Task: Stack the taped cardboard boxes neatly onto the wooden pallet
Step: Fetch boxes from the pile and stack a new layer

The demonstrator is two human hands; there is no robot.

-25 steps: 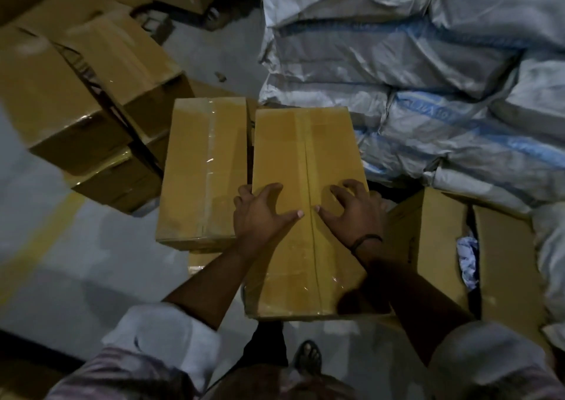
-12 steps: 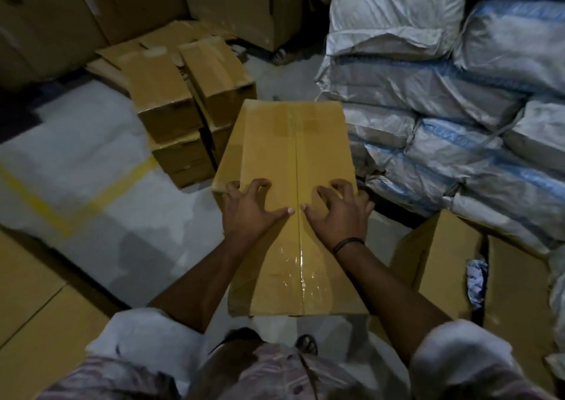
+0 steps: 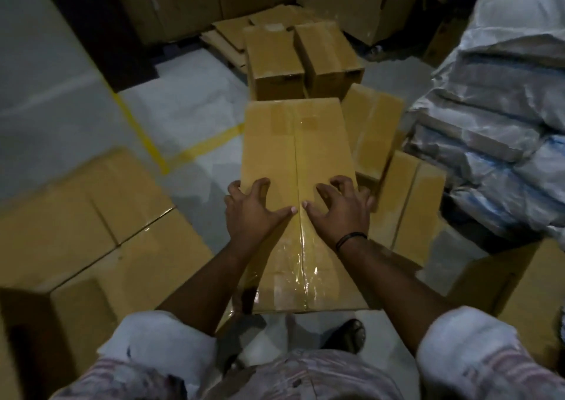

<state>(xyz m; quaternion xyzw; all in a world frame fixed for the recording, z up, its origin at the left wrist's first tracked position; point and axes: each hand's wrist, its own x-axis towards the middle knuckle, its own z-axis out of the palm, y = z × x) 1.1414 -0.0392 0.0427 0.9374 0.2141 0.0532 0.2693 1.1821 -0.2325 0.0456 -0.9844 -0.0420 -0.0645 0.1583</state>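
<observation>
A long cardboard box (image 3: 293, 142) with clear tape along its top seam is held in front of me above the floor. My left hand (image 3: 253, 213) grips its left side, fingers curled at the edge. My right hand (image 3: 339, 213), with a dark wristband, grips the right side the same way. Both thumbs meet at the taped seam. A block of large taped boxes (image 3: 91, 216) stands low at my left. No wooden pallet shows in this view.
Two upright boxes (image 3: 275, 60) stand on the floor ahead, with flattened cardboard behind them. More boxes (image 3: 412, 201) lie just right of the held one. Stacked white sacks (image 3: 489, 109) fill the right side. Yellow floor tape (image 3: 137, 133) crosses the grey floor.
The view has swung left, away from the sacks, with the box carried along in both hands. The large boxes at my left have come into view.
</observation>
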